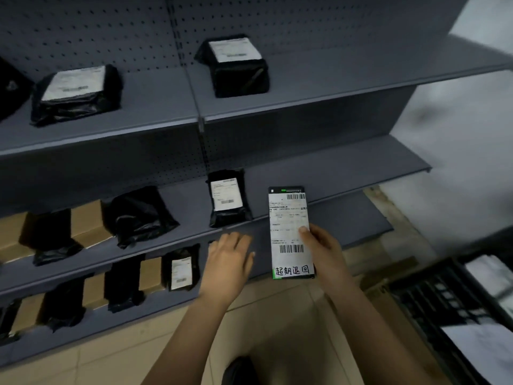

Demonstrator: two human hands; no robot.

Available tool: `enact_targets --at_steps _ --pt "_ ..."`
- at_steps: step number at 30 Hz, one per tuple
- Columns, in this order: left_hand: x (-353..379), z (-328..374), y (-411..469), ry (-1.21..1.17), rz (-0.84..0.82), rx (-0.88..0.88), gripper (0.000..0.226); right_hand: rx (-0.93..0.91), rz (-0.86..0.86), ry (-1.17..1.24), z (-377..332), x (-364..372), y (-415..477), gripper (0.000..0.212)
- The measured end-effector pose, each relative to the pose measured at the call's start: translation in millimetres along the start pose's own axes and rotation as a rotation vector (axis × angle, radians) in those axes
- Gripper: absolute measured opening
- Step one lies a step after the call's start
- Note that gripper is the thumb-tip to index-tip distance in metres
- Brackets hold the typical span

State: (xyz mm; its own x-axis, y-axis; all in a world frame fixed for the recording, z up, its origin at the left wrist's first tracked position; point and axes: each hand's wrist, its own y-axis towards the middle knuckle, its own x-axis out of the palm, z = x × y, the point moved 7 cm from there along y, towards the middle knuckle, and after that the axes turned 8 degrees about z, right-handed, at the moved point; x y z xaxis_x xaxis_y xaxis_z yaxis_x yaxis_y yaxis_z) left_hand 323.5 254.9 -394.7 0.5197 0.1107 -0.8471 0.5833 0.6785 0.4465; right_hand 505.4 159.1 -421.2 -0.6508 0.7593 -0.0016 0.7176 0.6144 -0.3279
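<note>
Grey pegboard shelving (333,87) runs off the left edge, cutting a dark parcel (11,87) there; its three tiers over tan floor tiles (263,320) hold black bagged parcels (238,76) — four show white labels, print too blurred to read — among brown boxes (88,223). The right hand (324,245) grips a flat labelled packet (290,218) before the middle tier, thumb on its face; the left hand (229,262), fingers loose and empty, hovers just beside it
</note>
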Motion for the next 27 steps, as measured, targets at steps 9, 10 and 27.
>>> enact_targets --at_steps 9,10,27 --pt "34.0 198.5 -17.6 -0.175 -0.023 0.219 0.027 -0.065 0.252 0.085 -6.3 -210.3 -55.2 0.023" --pt "37.8 223.3 -23.1 -0.197 -0.028 0.238 0.028 -0.069 0.276 0.078 -5.2 -237.2 -63.6 0.024" --pt "121.8 540.5 -60.8 -0.444 -0.206 0.657 0.027 0.003 0.779 0.288 28.1 -558.1 -153.9 0.019"
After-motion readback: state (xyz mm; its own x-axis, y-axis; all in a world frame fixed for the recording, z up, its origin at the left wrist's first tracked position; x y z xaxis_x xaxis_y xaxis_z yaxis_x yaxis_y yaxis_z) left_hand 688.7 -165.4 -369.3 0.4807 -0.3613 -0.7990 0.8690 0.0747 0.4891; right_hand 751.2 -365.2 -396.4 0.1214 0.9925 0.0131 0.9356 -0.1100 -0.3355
